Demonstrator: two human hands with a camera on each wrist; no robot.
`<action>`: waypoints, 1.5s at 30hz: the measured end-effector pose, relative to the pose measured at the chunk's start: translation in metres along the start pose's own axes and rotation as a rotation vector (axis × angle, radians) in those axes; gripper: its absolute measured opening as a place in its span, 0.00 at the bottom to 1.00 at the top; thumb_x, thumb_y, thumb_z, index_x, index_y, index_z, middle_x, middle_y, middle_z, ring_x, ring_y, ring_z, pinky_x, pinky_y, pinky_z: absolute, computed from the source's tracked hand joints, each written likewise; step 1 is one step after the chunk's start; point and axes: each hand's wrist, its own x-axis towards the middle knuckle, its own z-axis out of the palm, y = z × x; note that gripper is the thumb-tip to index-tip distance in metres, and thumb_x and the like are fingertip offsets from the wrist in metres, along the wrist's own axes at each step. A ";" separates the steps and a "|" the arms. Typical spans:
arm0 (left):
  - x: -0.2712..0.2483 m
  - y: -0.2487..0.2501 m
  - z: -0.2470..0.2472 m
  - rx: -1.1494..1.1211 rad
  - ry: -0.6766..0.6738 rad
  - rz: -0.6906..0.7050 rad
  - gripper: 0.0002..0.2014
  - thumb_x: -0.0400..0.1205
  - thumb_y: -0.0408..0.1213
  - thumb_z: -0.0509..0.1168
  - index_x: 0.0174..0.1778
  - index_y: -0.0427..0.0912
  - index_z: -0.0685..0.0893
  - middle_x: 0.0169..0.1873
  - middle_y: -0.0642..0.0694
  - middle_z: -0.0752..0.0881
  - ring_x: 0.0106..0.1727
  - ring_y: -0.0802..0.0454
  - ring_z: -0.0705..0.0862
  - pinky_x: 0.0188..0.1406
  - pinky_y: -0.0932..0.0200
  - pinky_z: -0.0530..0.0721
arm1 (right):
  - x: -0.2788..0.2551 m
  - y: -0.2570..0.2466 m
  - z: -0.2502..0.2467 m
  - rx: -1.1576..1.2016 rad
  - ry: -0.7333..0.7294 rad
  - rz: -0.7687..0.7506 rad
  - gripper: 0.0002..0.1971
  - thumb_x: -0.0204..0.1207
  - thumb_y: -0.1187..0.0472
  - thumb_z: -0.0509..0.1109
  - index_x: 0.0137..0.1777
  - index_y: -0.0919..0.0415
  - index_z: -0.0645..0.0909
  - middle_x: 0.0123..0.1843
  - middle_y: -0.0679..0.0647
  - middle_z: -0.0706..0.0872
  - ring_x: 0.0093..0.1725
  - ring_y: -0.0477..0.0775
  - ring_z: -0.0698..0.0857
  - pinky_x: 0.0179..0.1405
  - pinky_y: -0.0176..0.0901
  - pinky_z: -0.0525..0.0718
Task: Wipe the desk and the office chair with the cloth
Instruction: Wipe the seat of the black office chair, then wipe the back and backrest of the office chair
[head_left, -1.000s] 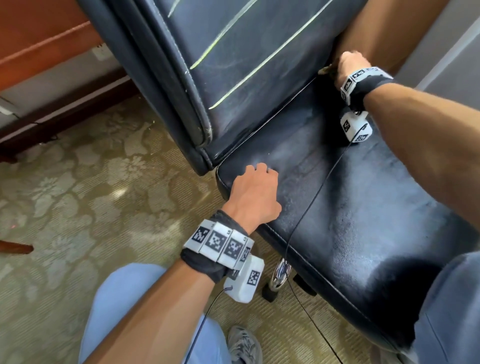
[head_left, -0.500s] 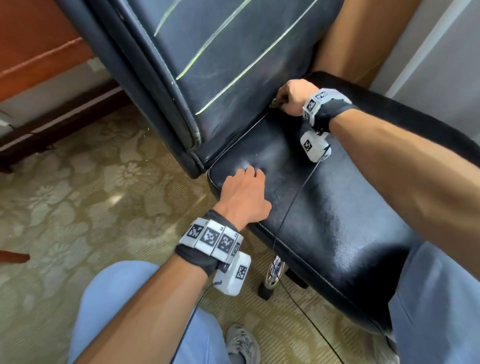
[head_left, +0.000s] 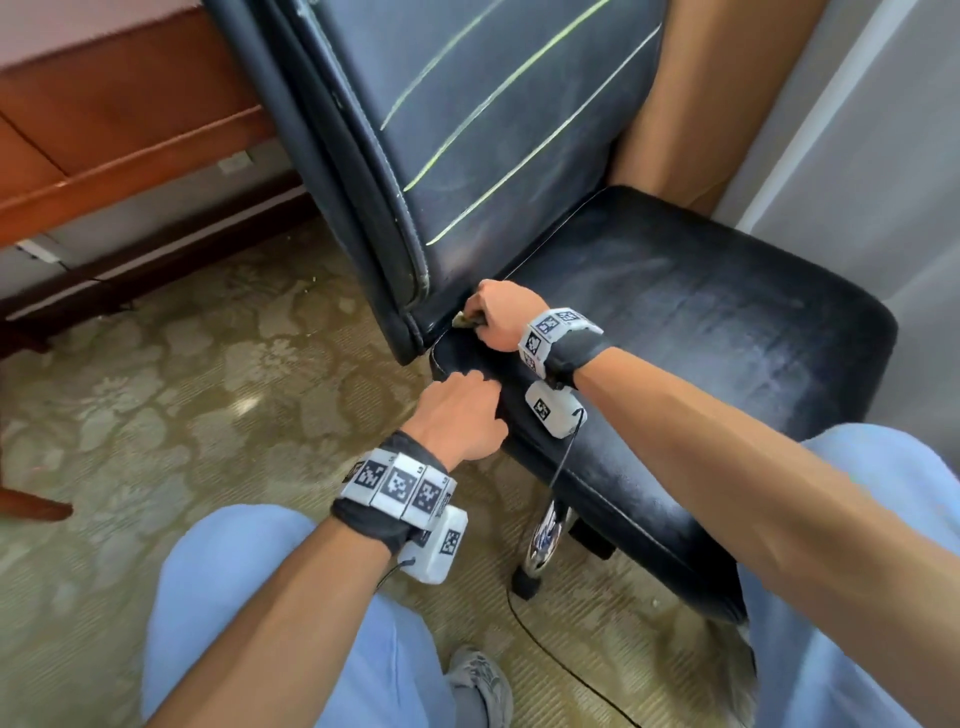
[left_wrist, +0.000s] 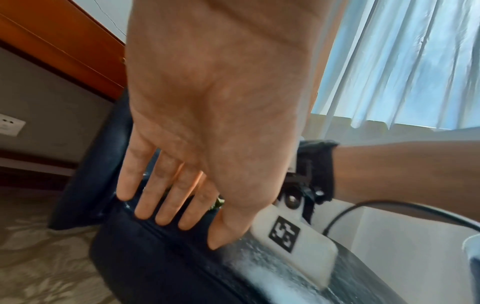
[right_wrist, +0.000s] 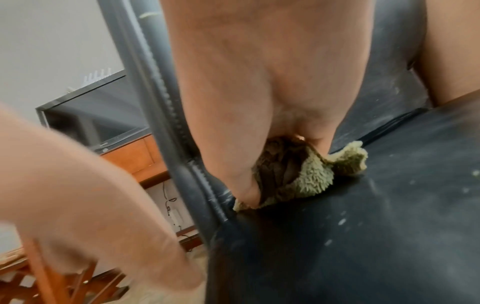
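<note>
- Fingers of the right hand clenched round a bunched olive-green cloth, thumb on top; cloth pressed into the crease where the office chair seat meets its backrest, at the seat's near-left rear corner.
- Cloth mostly hidden in the fist in the head view; only a small tuft shows, touching the seat.
- Left hand: fingers straight and slightly spread, tips pressed flat on the seat's left front edge, just beside the right hand. Holds nothing.
- Seat: black, leather-like, with pale dusty streaks and specks over its surface. Backrest carries light diagonal stitch lines.
- Wood counter stands left of the chair, behind the backrest.
- Patterned carpet lies under the chair; a chrome base leg shows below the seat's front edge.
- Both wrists wear marker bands with cabled white camera units.
- Person's knees in light blue trousers flank the seat.
</note>
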 end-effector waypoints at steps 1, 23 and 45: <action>-0.007 -0.005 0.001 -0.008 0.006 -0.016 0.19 0.89 0.48 0.60 0.72 0.42 0.79 0.68 0.41 0.80 0.70 0.37 0.80 0.58 0.44 0.79 | -0.007 -0.011 0.003 -0.006 -0.005 -0.019 0.15 0.74 0.62 0.70 0.59 0.50 0.90 0.56 0.53 0.85 0.57 0.63 0.87 0.55 0.52 0.88; -0.130 -0.026 -0.095 -0.346 0.611 -0.250 0.30 0.87 0.45 0.66 0.84 0.42 0.68 0.77 0.41 0.78 0.76 0.38 0.79 0.75 0.43 0.78 | -0.185 -0.043 -0.039 0.854 0.382 0.095 0.16 0.70 0.64 0.82 0.55 0.45 0.92 0.47 0.43 0.93 0.48 0.47 0.90 0.52 0.40 0.84; -0.090 -0.046 -0.228 -1.001 0.851 -0.582 0.35 0.80 0.48 0.68 0.80 0.32 0.71 0.74 0.39 0.78 0.64 0.41 0.81 0.70 0.46 0.81 | -0.286 0.045 -0.113 1.255 0.604 0.014 0.15 0.75 0.72 0.78 0.56 0.52 0.91 0.42 0.49 0.91 0.38 0.46 0.85 0.41 0.42 0.84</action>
